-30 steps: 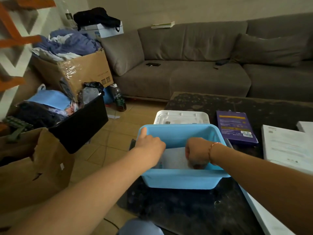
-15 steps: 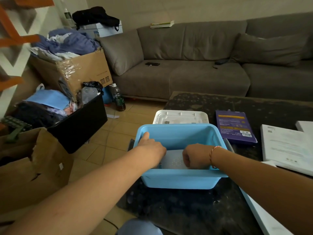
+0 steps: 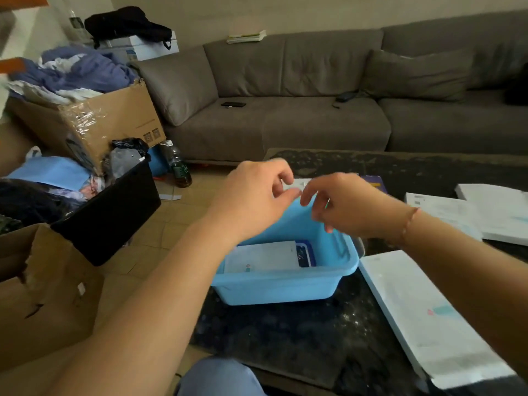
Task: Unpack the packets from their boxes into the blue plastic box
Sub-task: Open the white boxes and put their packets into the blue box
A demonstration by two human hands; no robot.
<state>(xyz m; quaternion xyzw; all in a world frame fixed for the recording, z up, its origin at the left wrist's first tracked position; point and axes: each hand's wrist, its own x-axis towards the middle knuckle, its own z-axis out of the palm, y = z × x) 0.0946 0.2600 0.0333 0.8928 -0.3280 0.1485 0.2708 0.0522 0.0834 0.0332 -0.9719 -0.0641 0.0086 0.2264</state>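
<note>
Blue plastic box [image 3: 285, 287] holding white packets [image 3: 263, 257], left hand [image 3: 254, 195] and right hand [image 3: 345, 207] above, fingers loose, empty

The blue box [image 3: 285, 284] is open from above, with both hands [image 3: 257, 195] [image 3: 345, 204] over its far rim; white boxes [image 3: 428, 318] crowd its right side

The left hand [image 3: 257, 192] and right hand [image 3: 340, 207] hide the blue plastic box's [image 3: 285, 287] far rim, the white lid [image 3: 300, 182] and most of the purple box [image 3: 375, 182] behind it.
</note>
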